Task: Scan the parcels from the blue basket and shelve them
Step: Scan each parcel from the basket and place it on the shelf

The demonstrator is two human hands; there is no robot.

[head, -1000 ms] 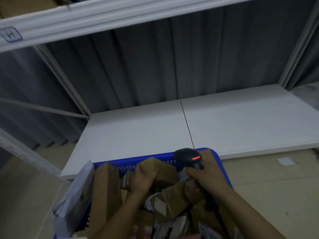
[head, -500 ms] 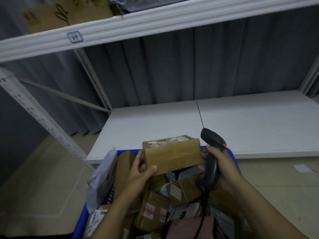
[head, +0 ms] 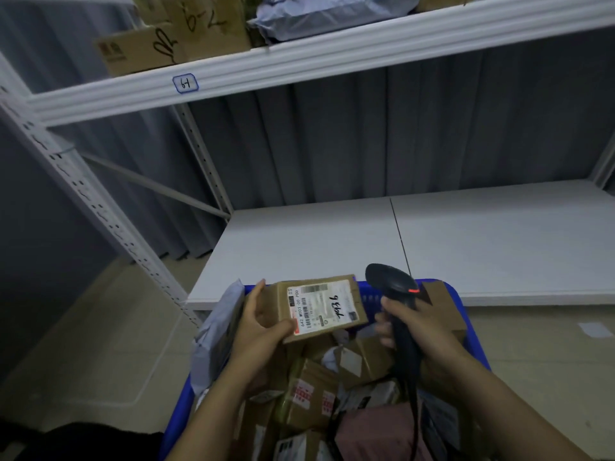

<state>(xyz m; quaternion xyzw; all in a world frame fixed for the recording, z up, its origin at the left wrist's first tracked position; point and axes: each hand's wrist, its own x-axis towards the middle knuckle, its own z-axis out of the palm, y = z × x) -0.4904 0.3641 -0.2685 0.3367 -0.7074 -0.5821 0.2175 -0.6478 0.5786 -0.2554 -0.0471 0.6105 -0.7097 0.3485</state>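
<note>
My left hand (head: 258,331) grips a small brown cardboard parcel (head: 319,306) by its left end, above the blue basket (head: 466,314). Its white shipping label faces up, with a handwritten number on it. My right hand (head: 411,322) holds a black barcode scanner (head: 391,284) by the handle, just right of the parcel, a red light showing on its head. The basket below is full of several cardboard parcels, grey mailer bags and a pink bag.
A low white shelf board (head: 432,247) lies bare right behind the basket. The shelf above (head: 299,58), tagged with a small blue-framed label (head: 185,83), carries cardboard boxes (head: 173,41) and a grey bag (head: 326,18). A perforated white upright (head: 83,194) stands at left.
My left hand has lifted the parcel out of the basket and turned its label upward. The scanner has risen beside it. The view has tilted up toward the upper shelf.
</note>
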